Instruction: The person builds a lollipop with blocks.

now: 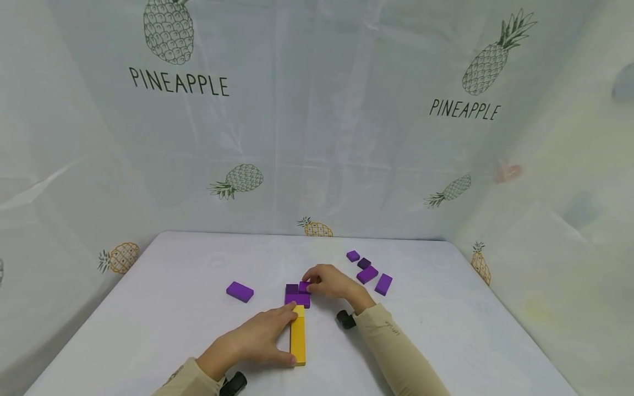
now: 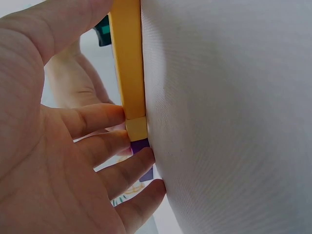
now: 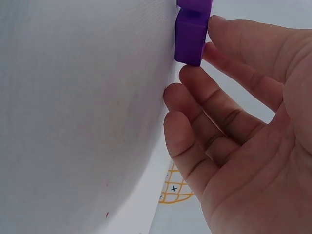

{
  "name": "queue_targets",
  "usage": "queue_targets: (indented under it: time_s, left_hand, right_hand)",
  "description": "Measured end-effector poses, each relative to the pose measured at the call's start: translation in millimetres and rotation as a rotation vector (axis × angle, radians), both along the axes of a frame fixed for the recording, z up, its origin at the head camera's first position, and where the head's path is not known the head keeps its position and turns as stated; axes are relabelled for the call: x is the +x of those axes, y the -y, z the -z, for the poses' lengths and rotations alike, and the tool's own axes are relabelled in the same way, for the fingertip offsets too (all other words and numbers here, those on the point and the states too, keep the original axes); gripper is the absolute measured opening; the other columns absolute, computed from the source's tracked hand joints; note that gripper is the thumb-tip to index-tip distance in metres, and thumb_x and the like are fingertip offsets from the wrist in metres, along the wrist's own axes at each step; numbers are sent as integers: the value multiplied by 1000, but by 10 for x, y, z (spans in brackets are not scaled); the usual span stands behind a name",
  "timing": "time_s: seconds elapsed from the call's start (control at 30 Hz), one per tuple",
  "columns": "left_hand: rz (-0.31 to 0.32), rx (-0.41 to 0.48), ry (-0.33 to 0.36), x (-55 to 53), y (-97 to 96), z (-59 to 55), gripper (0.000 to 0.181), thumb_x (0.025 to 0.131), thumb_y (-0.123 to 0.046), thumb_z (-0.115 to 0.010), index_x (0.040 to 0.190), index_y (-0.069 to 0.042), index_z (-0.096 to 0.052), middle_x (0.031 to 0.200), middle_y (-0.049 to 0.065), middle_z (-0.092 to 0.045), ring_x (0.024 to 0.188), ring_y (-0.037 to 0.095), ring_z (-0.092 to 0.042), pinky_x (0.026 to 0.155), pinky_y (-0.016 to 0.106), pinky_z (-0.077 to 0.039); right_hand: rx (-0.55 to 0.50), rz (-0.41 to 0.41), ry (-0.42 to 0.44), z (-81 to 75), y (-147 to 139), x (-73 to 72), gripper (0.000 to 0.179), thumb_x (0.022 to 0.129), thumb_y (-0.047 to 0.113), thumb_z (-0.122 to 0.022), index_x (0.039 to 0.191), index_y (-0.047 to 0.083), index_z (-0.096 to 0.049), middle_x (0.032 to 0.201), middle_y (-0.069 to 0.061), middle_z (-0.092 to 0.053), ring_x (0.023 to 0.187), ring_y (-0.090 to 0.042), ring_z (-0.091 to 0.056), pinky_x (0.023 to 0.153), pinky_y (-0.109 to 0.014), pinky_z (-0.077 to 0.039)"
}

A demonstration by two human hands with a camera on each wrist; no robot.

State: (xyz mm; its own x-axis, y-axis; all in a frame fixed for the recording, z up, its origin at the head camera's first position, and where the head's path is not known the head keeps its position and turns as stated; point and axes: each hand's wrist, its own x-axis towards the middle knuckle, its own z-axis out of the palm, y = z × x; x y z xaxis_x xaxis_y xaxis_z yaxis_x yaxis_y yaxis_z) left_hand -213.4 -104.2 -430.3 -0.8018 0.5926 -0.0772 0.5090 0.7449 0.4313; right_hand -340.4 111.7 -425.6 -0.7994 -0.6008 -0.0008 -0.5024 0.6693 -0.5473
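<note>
In the head view, a long yellow bar (image 1: 298, 341) with a short yellow block (image 1: 299, 311) at its far end lies on the table. My left hand (image 1: 262, 335) rests along the left side of them, thumb by the near end and fairly straight fingers by the far end. Beyond the yellow pieces is a purple rectangular block (image 1: 297, 300), with a dark purple small block (image 1: 292, 289) behind it. Beside that, my right hand (image 1: 334, 283) pinches a small purple block (image 3: 190, 41) between thumb and fingers.
One purple block (image 1: 240, 291) lies apart on the left. At the back right are a small purple block (image 1: 353, 256), a dark purple block (image 1: 364, 263) and two purple rectangular blocks (image 1: 367, 274). A pineapple-printed curtain (image 1: 317, 137) surrounds the white table (image 1: 446, 330).
</note>
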Motion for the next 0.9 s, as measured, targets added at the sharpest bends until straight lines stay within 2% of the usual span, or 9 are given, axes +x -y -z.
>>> queue_targets:
  time_s: [0.3, 0.9]
  left_hand:
    - [10, 3, -16, 0, 16, 36, 89, 75, -62, -73, 142, -10, -48, 156, 9, -32, 137, 29, -38, 110, 50, -34]
    - [13, -5, -28, 4, 18, 30, 88, 76, -61, -73, 142, -8, -48, 156, 10, -32, 137, 30, -38, 110, 50, -34]
  right_hand:
    - [8, 3, -1, -7, 21, 15, 21, 92, 14, -67, 113, 13, -72, 93, 9, -63, 81, -10, -56, 72, -23, -51]
    - [10, -12, -8, -5, 41, 23, 20, 92, 13, -67, 111, 13, -72, 98, 8, -66, 84, -9, -56, 76, -24, -51]
